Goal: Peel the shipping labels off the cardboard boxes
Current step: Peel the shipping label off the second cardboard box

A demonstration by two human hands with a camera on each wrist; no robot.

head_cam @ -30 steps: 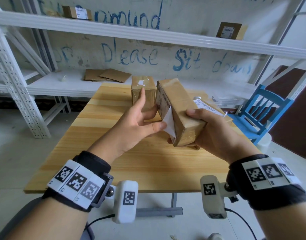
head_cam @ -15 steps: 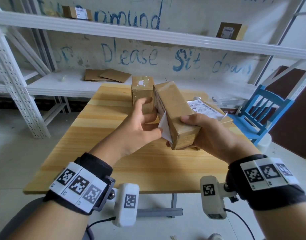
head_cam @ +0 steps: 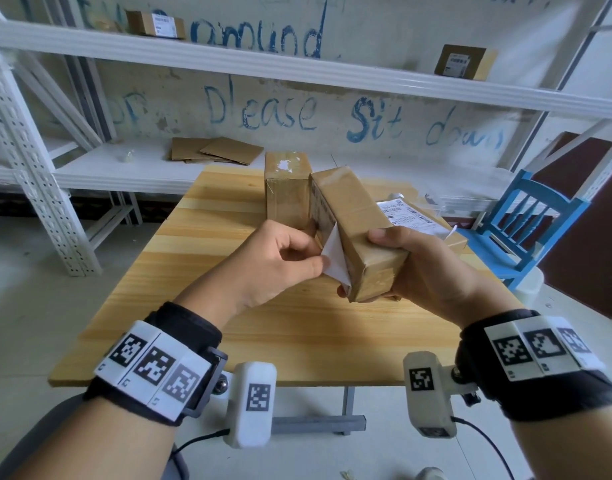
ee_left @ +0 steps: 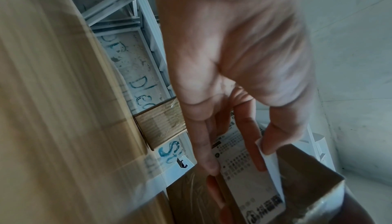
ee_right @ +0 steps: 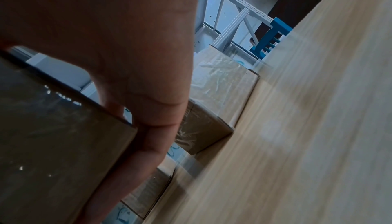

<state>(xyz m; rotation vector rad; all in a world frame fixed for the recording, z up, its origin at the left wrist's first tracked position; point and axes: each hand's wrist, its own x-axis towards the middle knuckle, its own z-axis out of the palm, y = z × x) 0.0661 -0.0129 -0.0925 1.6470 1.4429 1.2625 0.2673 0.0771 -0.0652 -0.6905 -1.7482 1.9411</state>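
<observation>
My right hand grips a long taped cardboard box tilted above the wooden table, thumb on top and fingers underneath. On the box's left side a white shipping label is partly lifted, its blank underside showing. My left hand pinches the loose corner of that label between thumb and fingers. In the left wrist view the printed label is pinched at its edge against the box. The right wrist view shows my fingers curled under the box.
A second box with label remnants stands upright behind the held one. A third box with a label lies flat at the right. A blue chair stands to the right. White shelving behind holds flat cardboard and two small boxes.
My left hand went from flat fingers against the box to pinching the label's loose corner. The held box has shifted slightly left and tilted.
</observation>
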